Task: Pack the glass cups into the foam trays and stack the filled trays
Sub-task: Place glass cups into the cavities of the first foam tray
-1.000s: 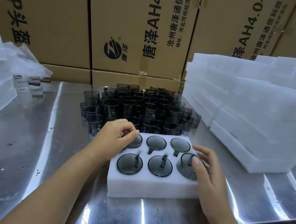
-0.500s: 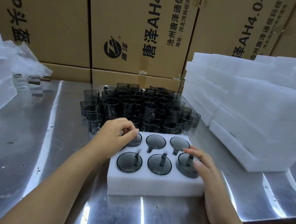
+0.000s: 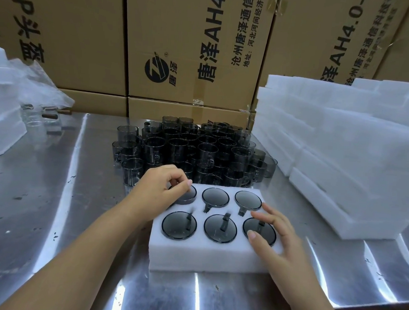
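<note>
A white foam tray (image 3: 193,253) lies on the steel table near me. Six smoky grey glass cups sit bottom up in its holes. My left hand (image 3: 159,188) is curled over the back-left cup (image 3: 189,198), with fingertips and thumb pinching its edge. My right hand (image 3: 279,239) lies with spread, nearly straight fingers on the front-right cup (image 3: 257,228), part of which it hides. Behind the tray stands a dense cluster of loose grey cups (image 3: 187,149).
Stacks of empty foam trays (image 3: 340,162) fill the right side of the table. More foam (image 3: 1,125), plastic wrap and a few clear cups (image 3: 49,120) sit at the far left. Cardboard boxes (image 3: 192,47) wall off the back. Bare steel table (image 3: 53,218) lies to the left.
My right hand has slid from the right side of the front-right cup onto its top, and that cup sits lower in its hole. My left hand stays on the back-left cup.
</note>
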